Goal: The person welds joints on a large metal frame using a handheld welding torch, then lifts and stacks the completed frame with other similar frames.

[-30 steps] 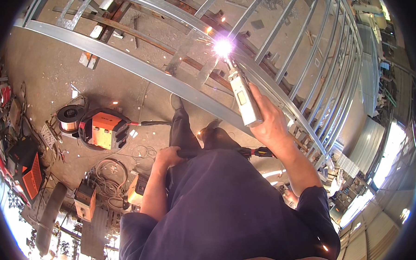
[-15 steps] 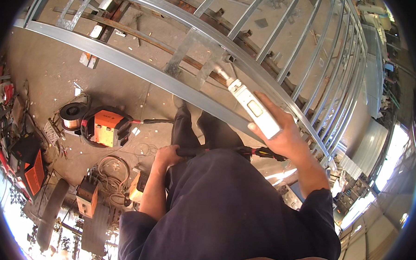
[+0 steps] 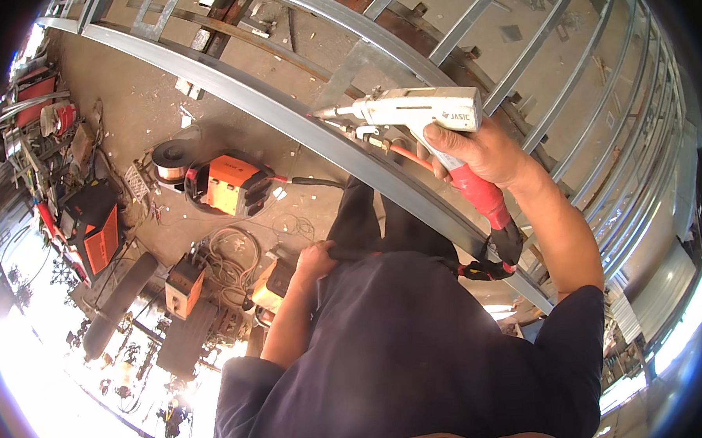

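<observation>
My right hand [image 3: 485, 154] is wrapped round the grip of a white pistol-shaped welding gun [image 3: 420, 106], its lower handle bound in red tape. The gun's nozzle points left, its tip at or just over the near rail [image 3: 244, 92] of a grey metal frame; contact is hard to judge. From the grip a dark cable [image 3: 506, 243] drops and passes in front of my body. Low by my thigh, my left hand [image 3: 315, 261] is closed round a black length of this cable, partly hidden by my shirt.
Parallel bars [image 3: 539, 42] of the frame stretch away to the right. On the floor at left are an orange wire-feed machine [image 3: 232, 185], a wire spool [image 3: 174, 158], a black-and-orange machine [image 3: 101, 238], a small orange-fronted box [image 3: 184, 287] and coiled hoses [image 3: 231, 255].
My right hand has turned the welding gun from pointing up and away to pointing left over the near rail. My left hand keeps its hold on the cable. The whole view has shifted.
</observation>
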